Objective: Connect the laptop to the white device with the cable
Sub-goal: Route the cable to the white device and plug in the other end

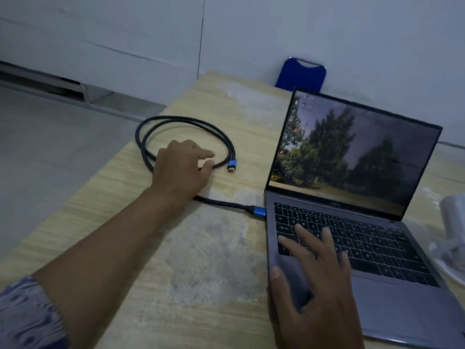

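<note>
Nearby, toward the counter's left edge, the left hand lay over the coiled black cable, its grip loosely curled with fingertips touching the cable just short of the free blue plug, though whether it truly held the cable could not be told. The cable's other blue plug sat against the left side of the open laptop. On the laptop's front left corner the right hand rested flat, grip spread, grasping nothing; a blurred white device stood at the right edge.
</note>
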Tool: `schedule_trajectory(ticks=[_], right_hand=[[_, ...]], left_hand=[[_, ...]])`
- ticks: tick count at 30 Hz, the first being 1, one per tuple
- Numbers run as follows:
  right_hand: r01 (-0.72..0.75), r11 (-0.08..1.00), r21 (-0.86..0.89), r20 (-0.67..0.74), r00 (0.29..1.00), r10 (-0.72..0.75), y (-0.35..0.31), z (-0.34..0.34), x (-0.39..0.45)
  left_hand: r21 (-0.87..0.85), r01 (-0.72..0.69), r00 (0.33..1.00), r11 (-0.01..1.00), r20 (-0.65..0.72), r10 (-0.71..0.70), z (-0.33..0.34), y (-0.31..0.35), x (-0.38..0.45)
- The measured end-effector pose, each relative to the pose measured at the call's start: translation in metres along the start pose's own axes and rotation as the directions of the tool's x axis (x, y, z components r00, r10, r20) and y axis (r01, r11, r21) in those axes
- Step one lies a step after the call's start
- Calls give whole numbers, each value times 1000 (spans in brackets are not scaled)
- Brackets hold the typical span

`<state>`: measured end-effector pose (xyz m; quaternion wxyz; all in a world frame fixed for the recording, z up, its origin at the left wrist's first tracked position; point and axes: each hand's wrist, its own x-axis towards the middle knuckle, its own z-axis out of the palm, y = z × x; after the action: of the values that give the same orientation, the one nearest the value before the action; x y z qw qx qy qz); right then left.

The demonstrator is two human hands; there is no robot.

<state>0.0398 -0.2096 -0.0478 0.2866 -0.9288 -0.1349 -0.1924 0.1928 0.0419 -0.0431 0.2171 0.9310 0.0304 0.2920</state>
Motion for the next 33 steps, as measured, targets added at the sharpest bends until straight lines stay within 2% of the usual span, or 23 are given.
schedule_trajectory(ticks=[4, 6, 9, 11, 14, 17, 21, 24, 29, 33], right_hand=[[103, 990, 101, 44, 993, -108, -27, -11, 36], [156, 977, 145, 64, 984, -166, -41, -11, 64], [157, 975, 160, 144, 973, -181, -50, 5, 108], [74, 986, 151, 264, 958, -112, -53, 18, 134], [-43, 992, 120, 436, 900, -14, -55, 39, 164], [-144, 988, 55, 508, 856, 96, -52, 66, 190], [-327, 943, -57, 495, 811, 311, -41, 101, 217], [-485, 872, -59, 476, 755, 452, -42, 111, 230], [-684, 715, 145, 520, 667, 533, -40, 111, 256], [-787, 572, 230, 513, 597, 616, -42, 102, 265]], left_hand=[[123, 242, 967, 962, 52, -250, -2, -6, -5], [178, 280, 951, 943, 80, -297, -3, -6, -7], [217, 378, 920, 900, 19, -391, -10, -13, -4], [192, 473, 879, 860, -40, -475, -17, -20, -2], [185, 572, 813, 799, 0, -582, -17, -27, -1], [212, 579, 802, 787, 24, -596, -13, -28, 2], [210, 557, 820, 804, 17, -573, -11, -30, 5], [213, 555, 821, 804, 12, -571, -11, -32, 5], [191, 558, 825, 808, -21, -565, -9, -34, 9], [113, 587, 809, 802, -69, -583, -7, -38, 11]])
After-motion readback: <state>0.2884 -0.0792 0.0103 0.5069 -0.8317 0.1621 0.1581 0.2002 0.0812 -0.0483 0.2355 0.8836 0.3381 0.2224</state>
